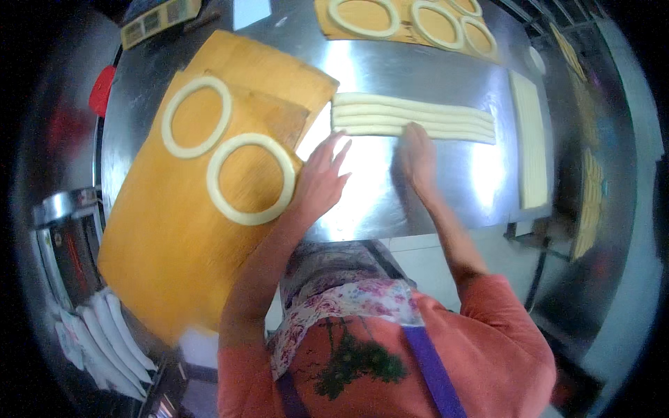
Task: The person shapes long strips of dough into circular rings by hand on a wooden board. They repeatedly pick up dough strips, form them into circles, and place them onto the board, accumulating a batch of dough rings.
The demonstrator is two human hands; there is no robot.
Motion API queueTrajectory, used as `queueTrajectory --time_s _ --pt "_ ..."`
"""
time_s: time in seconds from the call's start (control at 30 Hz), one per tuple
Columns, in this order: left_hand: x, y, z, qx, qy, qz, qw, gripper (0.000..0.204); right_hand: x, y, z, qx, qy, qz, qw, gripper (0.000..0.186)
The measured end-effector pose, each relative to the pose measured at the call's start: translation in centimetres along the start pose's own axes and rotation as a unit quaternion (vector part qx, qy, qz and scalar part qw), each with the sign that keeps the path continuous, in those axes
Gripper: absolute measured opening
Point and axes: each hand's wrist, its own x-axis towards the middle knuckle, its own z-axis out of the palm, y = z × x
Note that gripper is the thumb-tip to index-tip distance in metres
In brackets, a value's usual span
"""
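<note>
A bundle of several long pale dough strips (446, 122) lies side by side on the steel table (362, 202). My left hand (324, 174) is open near their left end, its fingers spread and pointing toward them. My right hand (418, 157) has its fingers pressed together and curled at the near edge of the strips, on the front one. To the left, overlapping wooden boards (160, 230) reach past the table's front edge and hold two dough rings (279, 181), one behind the other, the nearer one beside my left wrist.
At the back, another board (327, 21) holds several rings. A long pale dough slab (529, 139) lies at the right end. A red object (102, 90), a metal container (66, 205) and several long pale objects (104, 338) are at the left. Racks (585, 209) stand at the right.
</note>
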Motion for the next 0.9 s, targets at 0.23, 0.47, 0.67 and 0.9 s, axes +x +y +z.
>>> queueTrajectory --time_s 0.23,0.47,0.67,0.9 --pt "7.6 2.2 7.3 0.201 -0.118 -0.009 0.972 0.069 -2.1 4.4 -3.9 -0.107 -0.058 0.029 0.992 0.056" --pt "3.6 4.3 9.1 0.197 -0.116 -0.02 0.973 0.068 -6.9 4.8 -4.3 -0.112 -0.139 0.059 0.982 0.066" --pt "1.7 5.9 8.8 0.22 -0.09 0.003 0.971 0.06 -2.9 14.9 -6.8 -0.139 0.026 0.068 0.988 0.061" --pt "4.0 3.7 7.6 0.15 -0.059 -0.004 0.987 0.054 -5.3 18.9 -9.6 -0.211 -0.043 0.021 0.976 0.065"
